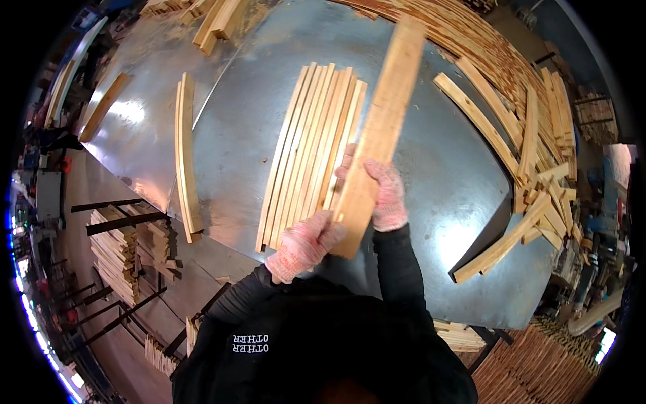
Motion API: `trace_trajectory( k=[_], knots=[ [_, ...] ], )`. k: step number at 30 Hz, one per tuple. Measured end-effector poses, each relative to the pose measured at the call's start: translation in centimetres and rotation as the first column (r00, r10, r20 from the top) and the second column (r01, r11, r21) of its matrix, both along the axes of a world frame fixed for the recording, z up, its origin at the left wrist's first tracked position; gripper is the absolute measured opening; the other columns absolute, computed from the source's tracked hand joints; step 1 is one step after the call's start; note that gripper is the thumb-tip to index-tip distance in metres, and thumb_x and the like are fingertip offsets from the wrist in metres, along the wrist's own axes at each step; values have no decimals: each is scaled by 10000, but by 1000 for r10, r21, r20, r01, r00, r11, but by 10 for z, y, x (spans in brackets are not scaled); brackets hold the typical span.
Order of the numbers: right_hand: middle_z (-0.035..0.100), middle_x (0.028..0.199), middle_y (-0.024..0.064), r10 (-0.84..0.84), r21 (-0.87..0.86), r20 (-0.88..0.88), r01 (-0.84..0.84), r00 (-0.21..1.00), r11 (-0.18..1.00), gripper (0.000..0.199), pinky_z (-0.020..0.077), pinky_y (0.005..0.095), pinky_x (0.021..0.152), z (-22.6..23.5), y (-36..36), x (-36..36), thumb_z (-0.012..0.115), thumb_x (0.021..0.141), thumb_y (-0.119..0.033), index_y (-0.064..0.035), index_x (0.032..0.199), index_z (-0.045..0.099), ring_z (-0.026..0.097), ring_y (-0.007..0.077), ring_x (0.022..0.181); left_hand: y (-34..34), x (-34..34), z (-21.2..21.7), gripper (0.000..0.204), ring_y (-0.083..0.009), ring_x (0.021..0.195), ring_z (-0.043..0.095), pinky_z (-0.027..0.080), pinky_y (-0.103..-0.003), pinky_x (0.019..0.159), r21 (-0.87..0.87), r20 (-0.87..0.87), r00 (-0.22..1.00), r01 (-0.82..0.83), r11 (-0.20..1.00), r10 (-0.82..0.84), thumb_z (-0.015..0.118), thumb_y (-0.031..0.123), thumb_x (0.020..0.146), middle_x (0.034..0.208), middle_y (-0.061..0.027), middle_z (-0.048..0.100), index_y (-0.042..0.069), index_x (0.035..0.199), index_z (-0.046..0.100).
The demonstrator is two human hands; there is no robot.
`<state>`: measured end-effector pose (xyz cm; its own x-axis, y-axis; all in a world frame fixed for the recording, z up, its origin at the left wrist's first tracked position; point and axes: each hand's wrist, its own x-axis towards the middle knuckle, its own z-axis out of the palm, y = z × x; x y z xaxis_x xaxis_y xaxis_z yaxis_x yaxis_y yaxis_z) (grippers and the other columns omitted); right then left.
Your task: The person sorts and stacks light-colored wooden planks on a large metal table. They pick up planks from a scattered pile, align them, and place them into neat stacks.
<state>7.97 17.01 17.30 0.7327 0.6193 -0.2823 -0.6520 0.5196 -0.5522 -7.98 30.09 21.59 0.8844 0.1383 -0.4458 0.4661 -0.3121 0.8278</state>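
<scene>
Both gloved hands gripped a wide wooden board, the left hand closed at its near end, the right hand higher, just beside the row of slats on the metal desk.

The board hid the right hand's palm and most of its fingers, so the grip could not be made out. Its lower end covered part of the left hand's fingers. The board also hid part of the slat row. The slat heap at the surface's far right blurred together.
</scene>
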Motion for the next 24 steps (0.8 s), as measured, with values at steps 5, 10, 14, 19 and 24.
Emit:
trace_trajectory(
  k=[5,10,14,19,24],
  knots=[
    [702,928,189,123,-866,225,141,967,479,511,564,483,794,-52,-53,1,633,943,-417,23,1202,607,697,374,874,94,-9,-85,613,-325,1117,650,506,-401,972,348,310,850,-519,781,426,592,514,979,1213,-203,678,29,1354,572],
    [688,1053,234,637,-955,260,290,726,60,656,509,508,911,-92,-4,-53,409,1000,-618,-58,1253,638,657,453,999,127,6,-133,581,-360,1128,651,506,-421,952,320,-14,969,-230,919,247,547,522,996,1201,-205,688,54,1337,593],
    [627,1238,222,667,-864,381,503,641,11,599,477,523,992,-100,3,-13,414,1018,-566,-84,1297,634,580,437,1189,170,49,-118,670,-375,1215,604,433,-465,1059,520,51,992,74,851,-117,518,590,980,1309,-214,635,52,1376,570],
    [522,1427,261,755,-639,434,759,492,-127,688,435,453,1079,-147,50,87,545,994,-503,-6,1465,477,502,403,1321,185,171,-151,846,-410,1485,263,202,-525,1202,696,58,965,145,703,-256,493,660,946,1590,-218,348,6,1479,434],
    [408,1562,176,-31,-469,325,190,945,862,777,325,379,1183,-95,69,64,615,988,-409,10,1566,308,414,308,1428,180,166,-158,858,-255,1327,469,397,-395,1116,-359,228,963,-53,932,143,737,333,867,1445,-149,490,28,1540,301]
  ],
)
